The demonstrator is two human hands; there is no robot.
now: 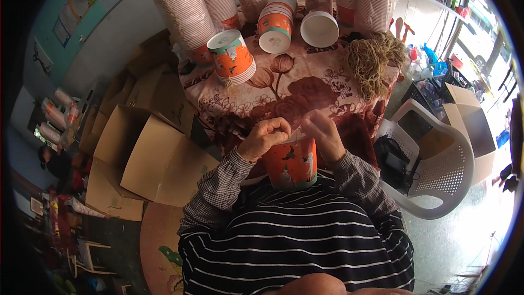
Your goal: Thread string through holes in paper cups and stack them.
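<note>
An orange paper bucket (292, 165) with dark bat figures and a green base band stands upright against my lap, at the table's near edge. My left hand (266, 139) is closed in a pinch at the left of its rim. On the right side of the rim, my right hand (324, 137) also pinches, slightly blurred. Between the fingertips shows a thin pale strand of twine (296, 133); its ends are hidden. A loose bundle of tan twine (376, 63) lies on the table's right side. Upside down at the left sits a short stack of similar buckets (232, 60).
Tall plastic-wrapped bucket stacks (183, 8) line the table's back. Another stack (277, 24) lies on its side beside a white-mouthed bucket (319, 29). A flowered cloth (284, 90) covers the table. Open cardboard boxes (164, 158) stand left; a plastic chair (447, 169) holding a black bag stands right.
</note>
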